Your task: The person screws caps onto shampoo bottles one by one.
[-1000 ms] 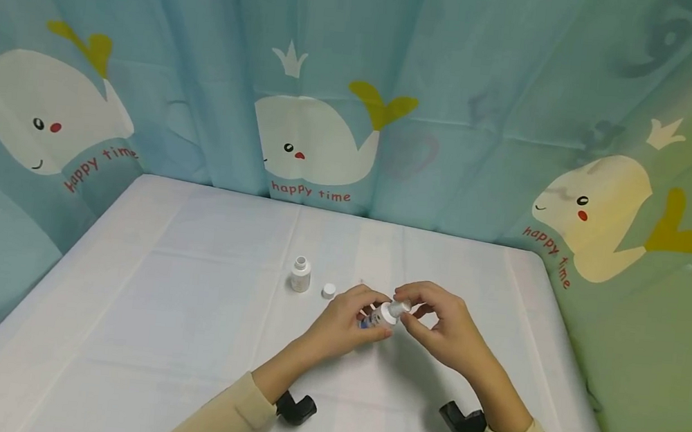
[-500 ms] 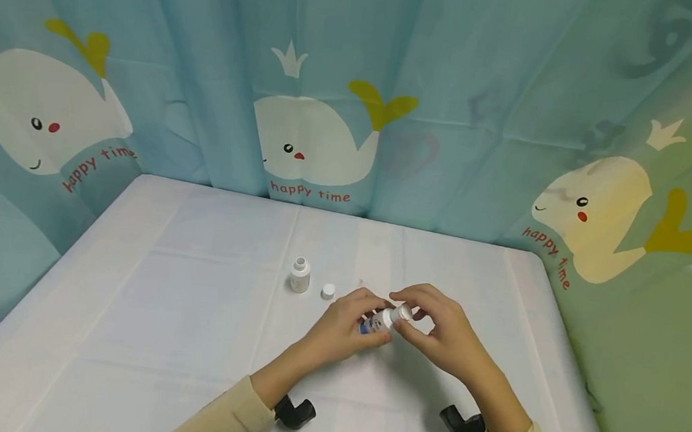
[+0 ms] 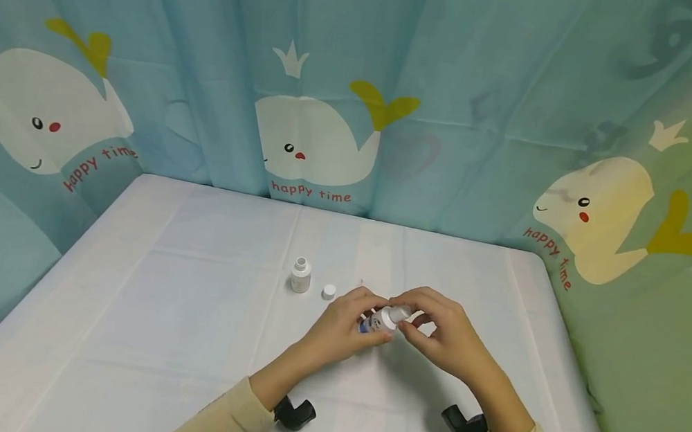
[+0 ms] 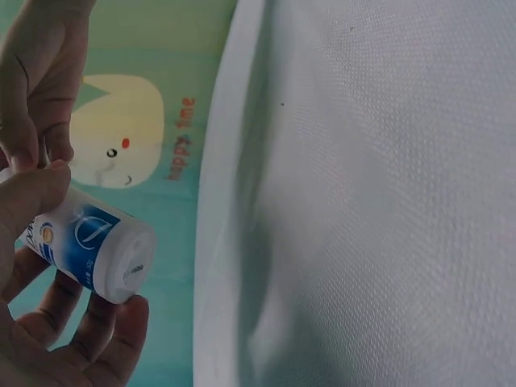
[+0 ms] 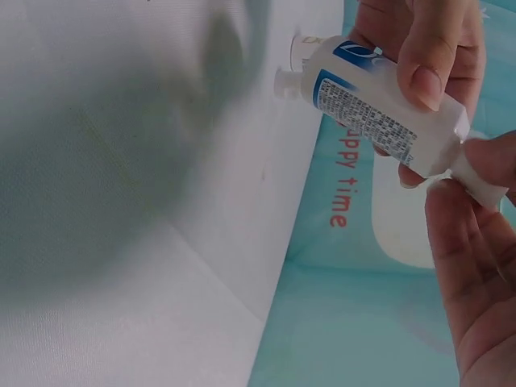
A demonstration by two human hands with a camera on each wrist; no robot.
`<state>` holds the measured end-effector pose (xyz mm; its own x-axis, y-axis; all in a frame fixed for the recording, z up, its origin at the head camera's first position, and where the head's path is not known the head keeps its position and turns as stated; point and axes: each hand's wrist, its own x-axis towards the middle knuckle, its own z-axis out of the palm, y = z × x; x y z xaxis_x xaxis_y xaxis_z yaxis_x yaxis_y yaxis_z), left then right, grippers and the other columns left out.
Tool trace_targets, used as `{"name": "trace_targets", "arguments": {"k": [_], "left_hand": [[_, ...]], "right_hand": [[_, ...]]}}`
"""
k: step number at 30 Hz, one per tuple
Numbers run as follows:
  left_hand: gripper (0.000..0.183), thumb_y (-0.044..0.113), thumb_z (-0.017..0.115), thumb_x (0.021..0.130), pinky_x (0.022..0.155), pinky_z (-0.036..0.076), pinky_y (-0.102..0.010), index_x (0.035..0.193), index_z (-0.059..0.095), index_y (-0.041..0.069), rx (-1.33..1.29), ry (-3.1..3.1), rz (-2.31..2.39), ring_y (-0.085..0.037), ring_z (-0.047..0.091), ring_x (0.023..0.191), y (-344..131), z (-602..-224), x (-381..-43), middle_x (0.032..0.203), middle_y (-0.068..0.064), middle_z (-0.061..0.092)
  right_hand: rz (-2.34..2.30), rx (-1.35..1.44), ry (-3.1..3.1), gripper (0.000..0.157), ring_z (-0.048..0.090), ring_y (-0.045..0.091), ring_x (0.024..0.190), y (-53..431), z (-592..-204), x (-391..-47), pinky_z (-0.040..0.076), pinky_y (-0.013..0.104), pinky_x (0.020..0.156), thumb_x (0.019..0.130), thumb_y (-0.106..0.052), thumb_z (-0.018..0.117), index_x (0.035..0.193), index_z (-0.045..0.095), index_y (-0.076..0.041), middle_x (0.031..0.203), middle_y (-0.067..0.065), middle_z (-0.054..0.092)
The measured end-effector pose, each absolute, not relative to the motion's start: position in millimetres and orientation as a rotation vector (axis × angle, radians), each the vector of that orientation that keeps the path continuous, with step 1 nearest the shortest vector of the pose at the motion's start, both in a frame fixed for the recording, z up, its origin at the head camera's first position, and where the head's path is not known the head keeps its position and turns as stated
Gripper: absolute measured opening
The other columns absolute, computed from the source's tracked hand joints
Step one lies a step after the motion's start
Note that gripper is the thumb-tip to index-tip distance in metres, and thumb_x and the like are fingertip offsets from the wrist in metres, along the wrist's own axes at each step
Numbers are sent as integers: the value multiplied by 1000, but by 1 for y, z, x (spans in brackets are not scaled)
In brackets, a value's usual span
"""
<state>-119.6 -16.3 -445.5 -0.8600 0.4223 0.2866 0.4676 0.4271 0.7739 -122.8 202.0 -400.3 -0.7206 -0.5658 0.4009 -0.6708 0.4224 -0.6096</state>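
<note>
A small white bottle with a blue label lies tilted in my left hand, its neck pointing right. In the left wrist view, the thumb and fingers close around the bottle, and its base faces the camera. My right hand pinches a white cap at the bottle's neck between thumb and fingers. Dense small print on the label shows in the right wrist view. Whether the cap is tight or loose on the neck, I cannot tell.
A second white bottle stands upright without a cap, left of my hands. Beside it a small white cap lies on the white table. Behind the table hangs a blue-green curtain with whale prints.
My right hand has shifted slightly down and its fingers have moved around the cap. The held bottle's neck end has tipped a little and back. The standing bottle and loose cap have stayed put.
</note>
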Motion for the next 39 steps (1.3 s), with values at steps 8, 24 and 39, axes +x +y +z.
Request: {"name": "trace_targets", "arguments": {"k": [8,24,39], "left_hand": [[42,30,81,84,73,48,-21,122,69,16,-828,-2605,-1440,-7,56,87,-17,-443,-117,107,3,63],[46,31,81,84,76,50,-22,126,68,19,-822,-2612,-1462,-6,56,89,-19,-445,-115,109,5,63],[43,29,82,83,77,49,-21,123,68,20,-798,-2625,-1478,-7,56,90,-20,-444,-113,111,5,62]], "right_hand": [[1123,1089,-2500,31,62,12,105,198,-401,-123,55,23,77,83,-6,78,111,69,-15,120,-3,64],[1159,1141,-2498,31,62,9,94,199,-400,-123,54,24,70,84,0,74,109,70,-18,110,-5,68],[1170,1178,-2458,33,59,9,89,199,-402,-122,50,21,64,82,2,74,109,69,-17,106,-4,68]]}}
